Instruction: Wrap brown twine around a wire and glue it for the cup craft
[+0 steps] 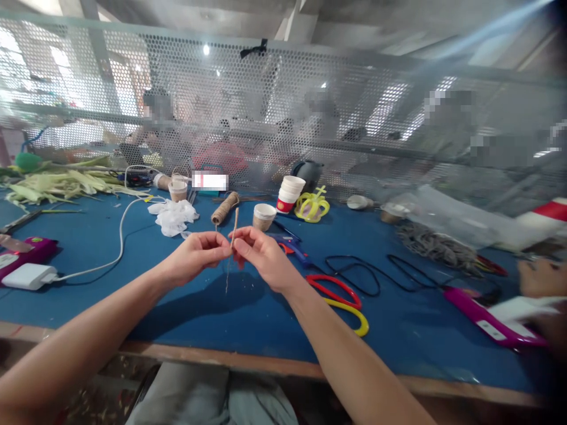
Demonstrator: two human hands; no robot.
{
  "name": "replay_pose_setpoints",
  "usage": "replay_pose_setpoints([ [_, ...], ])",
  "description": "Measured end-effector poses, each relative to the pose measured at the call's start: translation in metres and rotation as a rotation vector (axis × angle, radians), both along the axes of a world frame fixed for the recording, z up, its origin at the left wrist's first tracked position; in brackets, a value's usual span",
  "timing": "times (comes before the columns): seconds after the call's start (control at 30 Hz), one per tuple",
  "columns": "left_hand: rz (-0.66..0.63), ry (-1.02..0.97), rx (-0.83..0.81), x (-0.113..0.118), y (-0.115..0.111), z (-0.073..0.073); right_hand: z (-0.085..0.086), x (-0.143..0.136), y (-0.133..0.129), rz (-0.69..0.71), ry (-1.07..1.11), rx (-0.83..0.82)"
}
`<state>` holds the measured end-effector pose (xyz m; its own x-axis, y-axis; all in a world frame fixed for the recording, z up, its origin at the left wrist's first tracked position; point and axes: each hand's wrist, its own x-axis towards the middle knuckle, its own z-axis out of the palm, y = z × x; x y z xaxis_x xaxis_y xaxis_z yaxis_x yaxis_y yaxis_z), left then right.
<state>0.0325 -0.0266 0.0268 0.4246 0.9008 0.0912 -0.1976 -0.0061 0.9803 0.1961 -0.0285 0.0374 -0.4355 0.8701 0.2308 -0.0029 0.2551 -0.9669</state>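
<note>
My right hand (261, 254) pinches a thin brown stick-like piece (236, 221) that stands almost upright above the table; twine seems to be wound on it. Fingertips of my left hand (201, 254) are closed against its lower part, pinching twine there. A strand runs from near my left fingers back toward a spool of brown twine (225, 206) lying just beyond. Below my fingers a frayed thread end (227, 280) hangs down. Close past my right hand stands a twine-wrapped paper cup (264, 218).
Scissors with red and yellow handles (361, 324) lie right of my right forearm. Behind stand stacked paper cups (290, 192) and a yellow crown-shaped piece (312, 208). White crumpled material (172, 217), a white cable (121, 236), purple power strips (482, 319) and another person's hand (543, 277) flank the sides.
</note>
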Motion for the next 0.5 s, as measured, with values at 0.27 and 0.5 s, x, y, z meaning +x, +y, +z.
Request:
replay_pose_setpoints([
  [0.27, 0.012, 0.184, 0.067, 0.0030, -0.0008, -0.0027, -0.0010, 0.0023, 0.0024, -0.021, -0.086, 0.053],
  [0.5, 0.082, 0.310, 0.116, 0.0048, -0.0008, -0.0024, -0.0013, -0.0001, 0.0024, -0.155, -0.246, 0.124],
])
